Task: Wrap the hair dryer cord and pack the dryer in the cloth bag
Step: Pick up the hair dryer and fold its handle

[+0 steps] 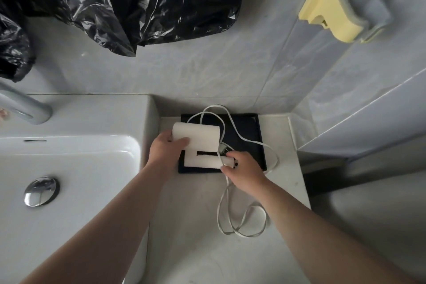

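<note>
The hair dryer (202,138) lies folded on a shallow, dark, rectangular tray (247,127) in the back corner of the tabletop (193,226), just beside the sink. It is a matte white thing, smooth and blocky: a fat, rounded barrel on the far side, with a slimmer handle folded back parallel to it and a narrow dark slot between the two.

The left hand (164,152) grips the barrel's left end, thumb lying across the top and fingers tucked out of sight behind. The right hand (244,172) is curled at the free end of the handle, thumb and fingertips pinching it right where the cord comes away.

The cord (241,137) is flat, white and rubbery-looking, and it is loose. One loop arches over the far edge of the tray, another strand crosses the tray and swings round its right side, and a slack double loop sprawls on the tabletop near the right forearm. Something small and grey sits by the right fingers; it is too blurred to make out.

The tabletop is pale, faintly veined stone. To the left is a glossy white basin (69,163) with a chromed drain plug (41,191) and a brushed metal tap (25,108). Crinkled, shiny black plastic bags (161,2) hang against grey marbled wall tiles, and a pale yellow plastic fitting (334,4) is mounted on the right wall.
</note>
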`<state>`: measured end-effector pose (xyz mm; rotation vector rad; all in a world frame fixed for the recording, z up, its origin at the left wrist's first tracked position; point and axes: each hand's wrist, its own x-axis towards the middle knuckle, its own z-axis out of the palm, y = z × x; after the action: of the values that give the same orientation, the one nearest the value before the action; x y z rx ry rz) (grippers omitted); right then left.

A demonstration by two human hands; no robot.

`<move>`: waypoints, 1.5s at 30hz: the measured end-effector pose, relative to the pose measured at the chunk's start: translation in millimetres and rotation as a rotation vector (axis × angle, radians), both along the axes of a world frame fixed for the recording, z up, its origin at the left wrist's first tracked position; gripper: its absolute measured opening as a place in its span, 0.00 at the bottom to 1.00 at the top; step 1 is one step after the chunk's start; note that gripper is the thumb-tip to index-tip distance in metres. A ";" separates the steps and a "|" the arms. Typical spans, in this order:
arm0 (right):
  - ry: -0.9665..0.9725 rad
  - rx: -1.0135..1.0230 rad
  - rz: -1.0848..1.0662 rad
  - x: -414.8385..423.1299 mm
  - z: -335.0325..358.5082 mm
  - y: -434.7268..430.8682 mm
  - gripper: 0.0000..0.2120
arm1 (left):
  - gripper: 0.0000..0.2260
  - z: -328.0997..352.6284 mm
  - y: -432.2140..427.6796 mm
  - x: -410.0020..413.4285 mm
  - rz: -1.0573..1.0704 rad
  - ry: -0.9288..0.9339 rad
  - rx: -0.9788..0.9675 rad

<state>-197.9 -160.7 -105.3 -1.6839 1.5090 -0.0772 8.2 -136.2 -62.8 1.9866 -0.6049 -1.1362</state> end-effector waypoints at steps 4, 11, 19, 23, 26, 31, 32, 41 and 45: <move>-0.005 -0.046 -0.014 4.2 5.2 0.9 0.14 | 0.10 3.0 -2.2 -1.6 0.085 0.165 -0.094; -0.067 -0.060 -0.001 0.9 0.1 6.9 0.18 | 0.15 22.6 -16.1 -4.6 0.134 0.294 -0.195; 0.001 -0.017 -0.174 -4.0 -0.1 5.1 0.11 | 0.24 54.8 8.0 3.4 0.127 0.069 -0.310; 0.009 0.010 -0.143 -1.6 19.5 9.1 0.18 | 0.19 81.2 19.3 6.5 0.065 0.035 -0.438; -0.265 -0.048 -0.163 0.3 68.4 15.0 0.23 | 0.22 103.2 24.8 10.1 -0.018 0.037 -0.502; -0.437 -0.110 0.086 7.1 160.4 25.2 0.35 | 0.27 139.0 32.5 5.4 -0.176 0.057 -0.569; -0.387 -0.148 0.108 10.1 174.4 27.7 0.33 | 0.27 146.8 34.5 2.5 -0.200 0.069 -0.588; -0.548 -0.263 -0.035 5.3 225.0 65.5 0.23 | 0.23 183.8 65.9 -8.7 -0.239 0.152 -0.757; -0.772 -0.241 -0.141 0.3 230.6 80.0 0.22 | 0.16 167.5 94.7 -11.2 -0.125 0.238 -0.760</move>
<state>-197.6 -80.7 125.2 -1.4636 1.0392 -0.9064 -3.1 -41.5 104.7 1.1642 -0.8806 -0.9927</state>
